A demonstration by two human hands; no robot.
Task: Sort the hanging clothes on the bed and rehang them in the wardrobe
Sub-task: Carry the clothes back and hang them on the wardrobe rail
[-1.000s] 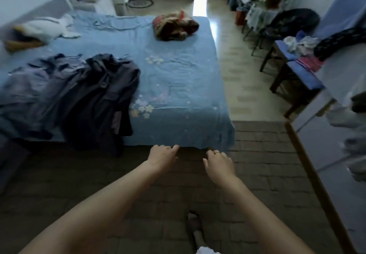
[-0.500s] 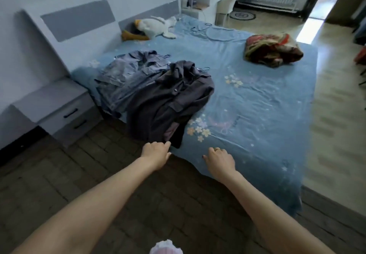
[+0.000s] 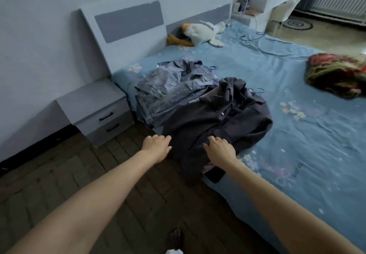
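Both bare arms reach forward over the dark brick-pattern floor (image 3: 75, 174). The left hand (image 3: 156, 147) hovers at the near left edge of the dark grey jacket (image 3: 219, 123), fingers loosely bent, nothing in its grasp; whether the fingertips touch the cloth is hard to tell. The right hand (image 3: 219, 150), a ring on one finger, lies over the jacket's lower part with fingers relaxed and spread, not gripping anything.

That jacket sprawls at the near corner of the bed (image 3: 297, 154), its hem spilling over the edge toward the floor, a thin hanger hook (image 3: 257, 91) poking out by the collar. Just behind it and partly under it lies the blue denim shirt (image 3: 174, 87), also with a hanger hook at its neck.

Left of the bed stands a grey two-drawer nightstand (image 3: 95, 111), both drawers closed.

Further back, a white goose plush toy (image 3: 202, 33) rests against the headboard (image 3: 128, 27), and a bare hanger (image 3: 251, 36) lies on the blue sheet. Off to the right, a crumpled red patterned blanket (image 3: 336, 75) sits well apart from the clothes.
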